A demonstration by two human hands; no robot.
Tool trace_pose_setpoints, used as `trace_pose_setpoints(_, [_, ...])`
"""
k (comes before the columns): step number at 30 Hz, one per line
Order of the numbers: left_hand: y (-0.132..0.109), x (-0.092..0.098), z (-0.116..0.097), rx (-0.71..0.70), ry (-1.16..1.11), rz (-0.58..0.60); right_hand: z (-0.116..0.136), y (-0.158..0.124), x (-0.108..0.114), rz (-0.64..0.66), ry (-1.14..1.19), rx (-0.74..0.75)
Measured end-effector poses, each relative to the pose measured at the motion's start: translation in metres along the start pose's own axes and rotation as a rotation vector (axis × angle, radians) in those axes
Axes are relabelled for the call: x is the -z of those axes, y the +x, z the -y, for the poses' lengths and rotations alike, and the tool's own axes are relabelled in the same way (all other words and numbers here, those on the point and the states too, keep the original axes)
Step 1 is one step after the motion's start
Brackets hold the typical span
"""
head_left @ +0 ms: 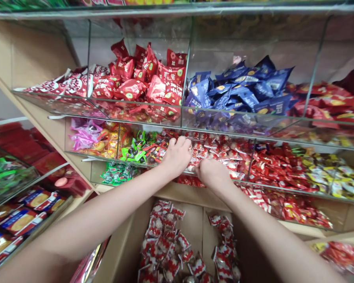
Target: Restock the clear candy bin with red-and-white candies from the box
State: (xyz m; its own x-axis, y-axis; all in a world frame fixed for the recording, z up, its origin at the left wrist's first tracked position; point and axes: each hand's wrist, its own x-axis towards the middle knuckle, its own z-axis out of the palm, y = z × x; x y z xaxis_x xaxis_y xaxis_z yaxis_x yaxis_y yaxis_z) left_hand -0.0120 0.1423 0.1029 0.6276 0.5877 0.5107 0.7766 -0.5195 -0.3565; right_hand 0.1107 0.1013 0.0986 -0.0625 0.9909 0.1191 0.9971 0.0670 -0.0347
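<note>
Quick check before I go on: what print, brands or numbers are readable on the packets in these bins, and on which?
None can be read for certain.
Red packets, top bin: white characters, blurred.
Blue packets: pale print, too small.
Red-and-white wrappers, top left: white logo, unreadable.
Red-and-white candies under the left hand and right hand: print too small.
Biscuit packs, lower left: blurred.

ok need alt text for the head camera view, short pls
Both hands, left hand and right hand, reach into a clear bin of red-and-white wrapped candies on a shop shelf. Above sit bins of red packets and blue packets; below, a cardboard box holds more red-and-white candies.
</note>
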Motion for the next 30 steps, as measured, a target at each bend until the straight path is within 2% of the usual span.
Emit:
trace_pose_setpoints(4, [0.005, 0.001, 0.002, -0.001, 0.042, 0.025, -0.002, 0.0, -0.007, -0.043, -0.027, 0.015])
trace_pose_setpoints(6, [0.005, 0.002, 0.002, -0.017, 0.053, 0.034, -0.005, -0.001, -0.011, -0.082, -0.051, 0.068])
trace_pose_setpoints(9, [0.004, 0.003, 0.004, -0.036, 0.046, 0.027, -0.012, -0.006, -0.02, -0.218, -0.076, 0.203])
trace_pose_setpoints(15, [0.005, 0.002, 0.007, -0.059, 0.032, 0.007, -0.026, -0.014, -0.036, -0.575, -0.178, 0.473])
trace_pose_setpoints(18, [0.006, 0.003, 0.006, -0.059, 0.044, 0.018, -0.024, -0.015, -0.037, -0.643, -0.227, 0.51])
trace_pose_setpoints(20, [0.008, 0.003, 0.005, -0.06, 0.054, 0.029, -0.02, -0.014, -0.036, -0.615, -0.242, 0.478])
trace_pose_setpoints(24, [0.009, 0.005, 0.006, -0.074, 0.032, 0.041, -0.01, -0.012, -0.027, -0.414, -0.224, 0.36])
trace_pose_setpoints(30, [-0.006, 0.014, 0.007, -0.096, -0.109, 0.06, -0.001, -0.009, -0.013, -0.214, -0.157, 0.231])
